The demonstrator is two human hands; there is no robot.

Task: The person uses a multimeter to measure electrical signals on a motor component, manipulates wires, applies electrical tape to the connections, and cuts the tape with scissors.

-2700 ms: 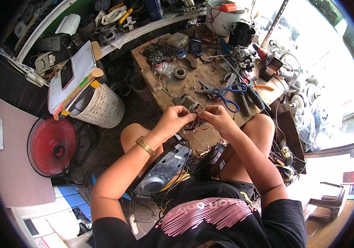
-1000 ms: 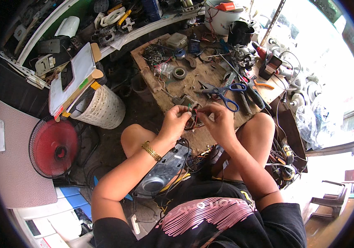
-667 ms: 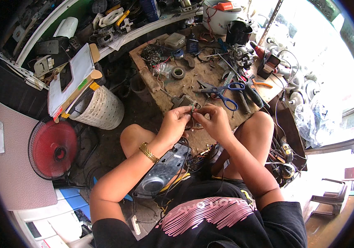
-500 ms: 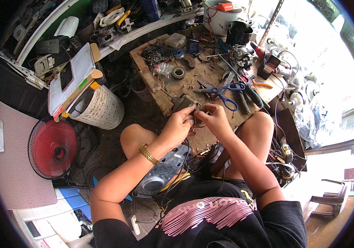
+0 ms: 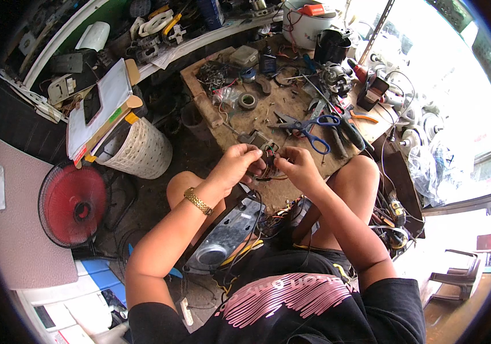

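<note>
While both hands meet at the near edge of the counter (image 5: 284, 194), a bunch of thin wires (image 5: 268, 163), red, green and dark, sits between them, just beside a small grey metal part (image 5: 260, 139). Right hand (image 5: 298, 164) holds the wires in a narrow thumb-and-finger pinch. Left hand (image 5: 237, 164) is half curled next to the bunch, thumb over bent fingers; can't tell if it grips a strand.

Progress: looks partway. Wires are out and gathered; I'd call them unfinished, since they lie loose, neither tucked away nor visibly covered. Whether any ends are joined can't be read.

Farther out: blue-handled scissors (image 5: 317, 124) and a tape roll (image 5: 248, 101) lie on the counter, neither in hand. Orange-handled pliers (image 5: 365, 117) past the scissors, heap of small metal bits (image 5: 211, 75) at the far left. Grey metal panel (image 5: 225, 236) below the left wrist, its top end near the counter; red fan (image 5: 76, 206) and white woven basket (image 5: 142, 152) off left.

Hard to see: wire tips too small and partly behind the fingers; inner left fingertips hidden; right side washed out by glare; rim dark and cut off.
</note>
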